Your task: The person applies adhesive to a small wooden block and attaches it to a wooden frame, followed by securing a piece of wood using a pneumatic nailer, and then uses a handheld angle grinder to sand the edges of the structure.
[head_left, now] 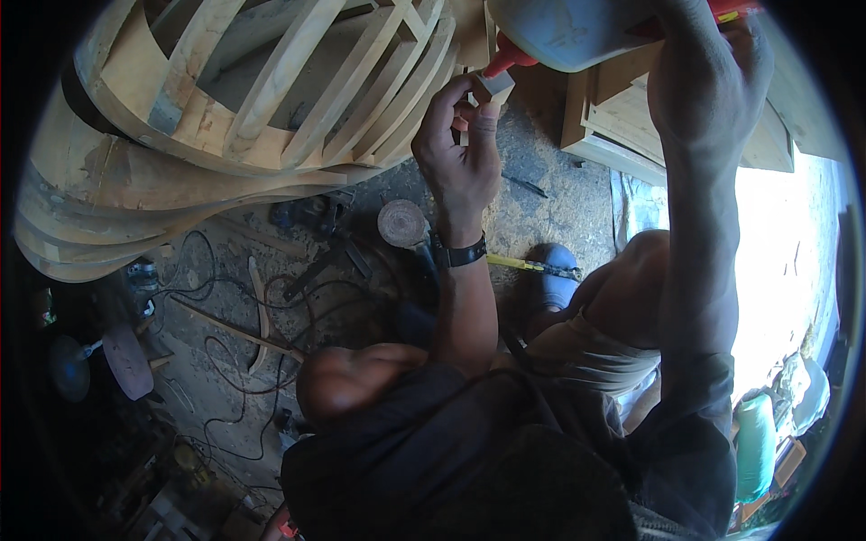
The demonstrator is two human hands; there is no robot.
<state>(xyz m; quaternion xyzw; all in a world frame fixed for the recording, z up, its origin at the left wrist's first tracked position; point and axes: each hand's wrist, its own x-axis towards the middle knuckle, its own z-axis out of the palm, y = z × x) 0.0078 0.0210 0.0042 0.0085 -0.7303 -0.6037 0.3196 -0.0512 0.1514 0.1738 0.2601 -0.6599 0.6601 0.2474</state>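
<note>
My left hand point(463, 171), with a dark watch on its wrist, pinches a small pale wooden block point(493, 87) between fingertips and thumb. A whitish glue bottle point(577, 34) with a red nozzle point(511, 56) is tilted over the block, its tip at or just touching the block's upper face. My right hand point(704, 95) grips the back end of the bottle at the top of the view. Part of the bottle is cut off by the upper edge. I cannot make out any glue on the block.
Curved wooden frames with slats point(298, 90) stand at the upper left. A wooden cabinet-like piece point(622, 135) is at the upper right. On the floor lie cables point(216, 361), wood strips point(259, 307), a grinder-like tool with a round disc point(402, 224) and a yellow tape measure point(523, 263).
</note>
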